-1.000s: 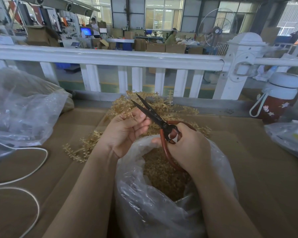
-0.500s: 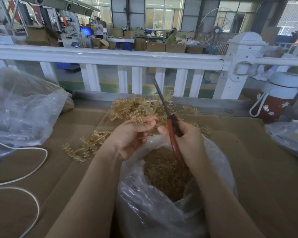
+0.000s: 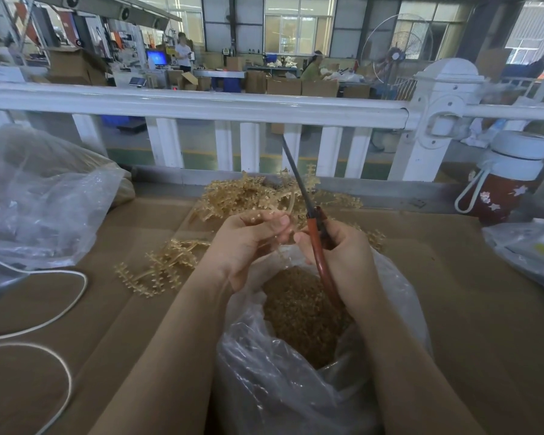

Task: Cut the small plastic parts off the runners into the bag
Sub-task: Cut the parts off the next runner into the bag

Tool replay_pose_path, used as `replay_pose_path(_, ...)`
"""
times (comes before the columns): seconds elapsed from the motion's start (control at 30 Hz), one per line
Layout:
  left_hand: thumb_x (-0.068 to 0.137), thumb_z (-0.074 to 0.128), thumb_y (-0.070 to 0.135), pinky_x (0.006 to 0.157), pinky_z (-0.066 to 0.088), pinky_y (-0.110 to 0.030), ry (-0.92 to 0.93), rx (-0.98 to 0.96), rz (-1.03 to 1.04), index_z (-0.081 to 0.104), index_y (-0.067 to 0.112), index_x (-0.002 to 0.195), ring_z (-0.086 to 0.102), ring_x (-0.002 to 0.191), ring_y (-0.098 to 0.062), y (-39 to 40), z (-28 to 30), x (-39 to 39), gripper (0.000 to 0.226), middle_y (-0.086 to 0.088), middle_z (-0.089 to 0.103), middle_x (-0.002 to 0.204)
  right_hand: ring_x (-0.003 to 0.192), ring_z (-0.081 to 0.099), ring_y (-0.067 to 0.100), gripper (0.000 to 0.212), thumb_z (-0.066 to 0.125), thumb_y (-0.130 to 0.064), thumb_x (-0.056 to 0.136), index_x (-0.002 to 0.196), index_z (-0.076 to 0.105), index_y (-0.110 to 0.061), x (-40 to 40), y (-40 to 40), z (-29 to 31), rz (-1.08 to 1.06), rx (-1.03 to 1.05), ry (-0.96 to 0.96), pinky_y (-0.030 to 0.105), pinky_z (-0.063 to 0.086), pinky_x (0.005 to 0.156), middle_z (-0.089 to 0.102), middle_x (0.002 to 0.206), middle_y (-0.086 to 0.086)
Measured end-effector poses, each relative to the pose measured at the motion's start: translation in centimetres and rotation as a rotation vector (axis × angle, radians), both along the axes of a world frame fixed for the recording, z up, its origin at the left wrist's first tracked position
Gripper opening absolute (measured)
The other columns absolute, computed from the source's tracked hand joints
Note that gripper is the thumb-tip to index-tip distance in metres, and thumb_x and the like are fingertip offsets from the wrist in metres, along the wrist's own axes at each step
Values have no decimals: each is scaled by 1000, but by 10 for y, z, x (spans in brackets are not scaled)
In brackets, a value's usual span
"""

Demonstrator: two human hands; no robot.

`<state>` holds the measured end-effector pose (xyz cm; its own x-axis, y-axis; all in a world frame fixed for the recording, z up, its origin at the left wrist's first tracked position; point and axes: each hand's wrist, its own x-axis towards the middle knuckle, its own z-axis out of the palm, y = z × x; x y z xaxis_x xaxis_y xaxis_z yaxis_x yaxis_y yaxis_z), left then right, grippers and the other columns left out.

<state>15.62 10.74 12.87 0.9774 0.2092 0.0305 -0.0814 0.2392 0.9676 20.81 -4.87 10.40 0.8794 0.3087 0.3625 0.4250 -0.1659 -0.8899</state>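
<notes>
The right hand (image 3: pixel 336 246) is clenched around the red handles of the scissors (image 3: pixel 314 224), whose closed blades point up and away from the person. The left hand (image 3: pixel 248 243) pinches a thin, pale runner (image 3: pixel 275 243) between its fingertips, directly above the open clear bag (image 3: pixel 296 387). If the runner drifts beyond the bag's mouth, cut parts could fall on the cardboard surface (image 3: pixel 453 309); the blade tip is also close to the left fingers. The small parts (image 3: pixel 299 312) inside the bag look tan and grainy, and more uncut runners (image 3: pixel 252 196) lie just beyond both hands.
</notes>
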Motion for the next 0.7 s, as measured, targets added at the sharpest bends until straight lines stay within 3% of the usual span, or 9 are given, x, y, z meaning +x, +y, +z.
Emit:
replay_pose_path(0.1,82,73,15,72,52,-24,-38,-1,64,74,19,73,67,72,-10,4,-2,2,11,0,72,75,77,63,-8,38,71,-71,69,84,65,-37,-3,-3,0,-97,-140,-108,13,43,61,66,80,-31)
replay_pose_path(0.2,86,69,6,73,53,-27,-131,-22,130,68,13,78,65,72,-14,7,-2,3,11,-2,70,74,76,62,-5,59,57,-90,63,89,56,-38,-5,-6,-3,-142,-332,-206,11,41,60,65,80,-24)
replay_pose_path(0.33,89,63,-6,67,54,-22,-237,-55,220,69,11,78,64,68,-13,11,-2,5,21,-1,69,72,80,61,0,54,60,-83,72,94,56,-34,-2,-5,-9,-197,-449,-278,18,47,65,65,88,-20)
replay_pose_path(0.43,90,61,-9,69,53,-24,-274,-47,257,64,3,93,64,71,-13,14,-2,4,12,-4,68,78,82,62,2,55,60,-83,74,97,56,-33,0,-4,-10,-212,-471,-278,19,48,66,66,92,-19)
replay_pose_path(0.57,88,62,-9,69,49,-24,-304,6,271,59,3,92,59,70,-13,18,-2,4,13,-3,63,77,84,61,2,58,58,-86,72,101,57,-35,0,-5,-10,-198,-471,-264,18,45,65,65,94,-22)
replay_pose_path(0.7,86,65,-9,75,54,-28,-319,109,251,59,-4,102,65,81,-18,20,-3,3,18,-10,68,86,85,60,2,60,57,-88,70,105,57,-39,-1,-5,-9,-175,-468,-260,19,45,67,61,93,-26)
